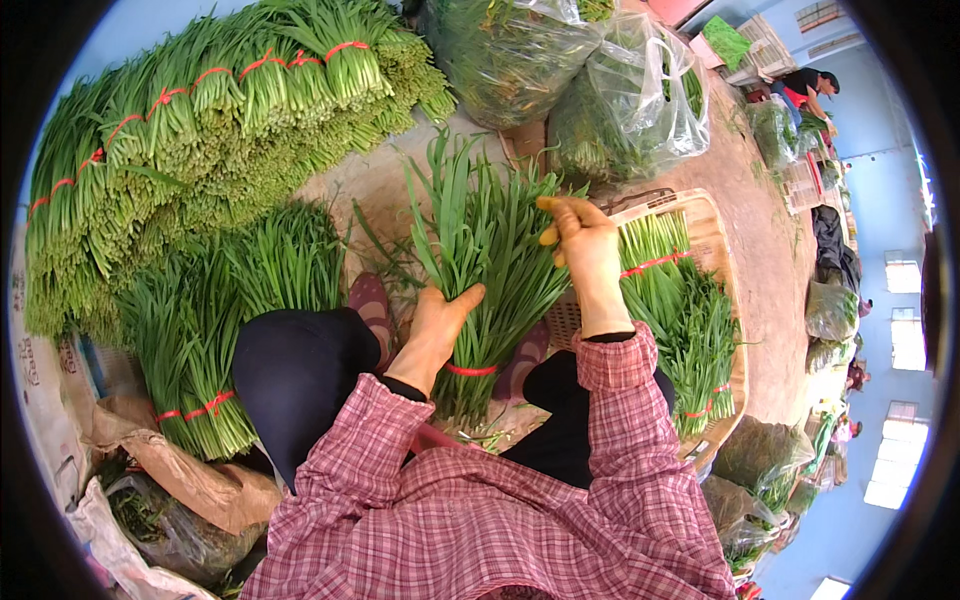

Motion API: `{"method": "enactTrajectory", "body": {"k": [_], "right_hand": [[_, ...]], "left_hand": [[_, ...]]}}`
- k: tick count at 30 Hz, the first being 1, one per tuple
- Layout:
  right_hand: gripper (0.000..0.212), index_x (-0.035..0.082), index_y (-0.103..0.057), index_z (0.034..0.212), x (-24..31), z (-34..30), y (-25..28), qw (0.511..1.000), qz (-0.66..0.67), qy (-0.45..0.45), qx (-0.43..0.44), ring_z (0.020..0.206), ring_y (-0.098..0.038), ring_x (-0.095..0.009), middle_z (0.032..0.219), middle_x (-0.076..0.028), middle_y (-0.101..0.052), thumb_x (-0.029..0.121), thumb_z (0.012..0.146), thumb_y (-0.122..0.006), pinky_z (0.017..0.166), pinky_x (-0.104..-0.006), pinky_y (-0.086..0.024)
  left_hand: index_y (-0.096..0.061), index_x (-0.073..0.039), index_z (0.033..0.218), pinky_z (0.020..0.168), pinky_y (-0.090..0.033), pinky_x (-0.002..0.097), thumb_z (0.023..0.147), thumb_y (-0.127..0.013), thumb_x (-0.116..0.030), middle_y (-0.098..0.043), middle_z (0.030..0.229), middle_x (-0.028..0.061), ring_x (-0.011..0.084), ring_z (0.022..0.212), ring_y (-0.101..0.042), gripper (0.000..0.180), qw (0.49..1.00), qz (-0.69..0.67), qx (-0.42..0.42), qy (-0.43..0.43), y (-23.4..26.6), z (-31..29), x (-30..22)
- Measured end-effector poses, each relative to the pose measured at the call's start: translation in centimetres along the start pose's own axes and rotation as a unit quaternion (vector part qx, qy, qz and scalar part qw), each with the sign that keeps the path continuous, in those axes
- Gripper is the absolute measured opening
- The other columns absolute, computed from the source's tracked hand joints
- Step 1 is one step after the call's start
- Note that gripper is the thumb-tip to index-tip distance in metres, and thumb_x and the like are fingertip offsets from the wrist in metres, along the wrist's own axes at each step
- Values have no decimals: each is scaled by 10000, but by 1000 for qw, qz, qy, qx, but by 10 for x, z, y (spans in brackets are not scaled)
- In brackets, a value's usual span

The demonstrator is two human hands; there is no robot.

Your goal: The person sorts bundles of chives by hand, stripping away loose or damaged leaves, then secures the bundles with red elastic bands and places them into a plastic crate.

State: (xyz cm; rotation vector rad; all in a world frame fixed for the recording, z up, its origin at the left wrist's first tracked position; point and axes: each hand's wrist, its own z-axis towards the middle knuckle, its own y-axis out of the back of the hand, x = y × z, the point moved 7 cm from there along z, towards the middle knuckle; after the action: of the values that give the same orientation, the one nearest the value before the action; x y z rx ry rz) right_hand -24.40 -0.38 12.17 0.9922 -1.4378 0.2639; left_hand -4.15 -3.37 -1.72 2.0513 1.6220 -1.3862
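Observation:
A bunch of long, flat-leaved greens (490, 225), bound low down with a red tie, stands upright between my knees. My left hand (437, 325) is closed round its near-left side, thumb across the leaves just above the tie. At the bunch's upper right edge is my right hand (582, 232), its fingers curled in and several tips covered in yellow. Whatever those fingers may pinch among the leaf tips is too small to make out. Loose leaves and trimmings (485, 432) lie at the foot of the bunch.
Tied bunches of greens are piled high in a stack (250, 110) at far left, with more bunches (215, 320) beside my left knee. A yellow basket (722, 240) holding tied bunches stands at right. Clear plastic bags (625, 120) lie ahead. Another person (805, 95) works at far right.

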Motion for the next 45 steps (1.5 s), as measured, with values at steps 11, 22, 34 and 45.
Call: {"method": "enactTrajectory", "body": {"k": [11,22,34,45], "right_hand": [[191,36,-706,1033,-30,10,-20,997,-58,-56,6,399,-487,-93,614,-78,-669,192,933,-661,387,-255,-372],[237,53,-718,1017,-4,11,12,995,44,-89,13,397,-465,-97,587,-42,-639,274,932,-704,418,-236,-412],[193,56,-708,936,-27,29,31,940,330,-21,-84,384,-460,-99,558,-34,-595,245,955,-672,377,-250,-379],[763,-72,-515,1357,-78,-42,-40,988,95,-45,111,1121,-636,-293,1191,-201,-678,400,831,-802,990,-364,-474]], "left_hand": [[-617,49,1212,863,-528,363,881,-717,-58,-692,1122,114,212,960,-660,362,1000,-5,9,-12,-5,-6,-8],[-626,21,1225,880,-527,365,874,-726,-50,-698,1137,97,211,970,-657,372,1000,3,-5,-22,-2,2,6],[-607,48,1234,876,-547,403,882,-708,-42,-686,1148,135,251,970,-666,377,999,-34,-2,-35,3,4,12],[-527,35,1315,898,-548,450,868,-778,-114,-641,1235,138,274,1088,-635,534,984,-175,4,-35,-8,-1,-15]]}}
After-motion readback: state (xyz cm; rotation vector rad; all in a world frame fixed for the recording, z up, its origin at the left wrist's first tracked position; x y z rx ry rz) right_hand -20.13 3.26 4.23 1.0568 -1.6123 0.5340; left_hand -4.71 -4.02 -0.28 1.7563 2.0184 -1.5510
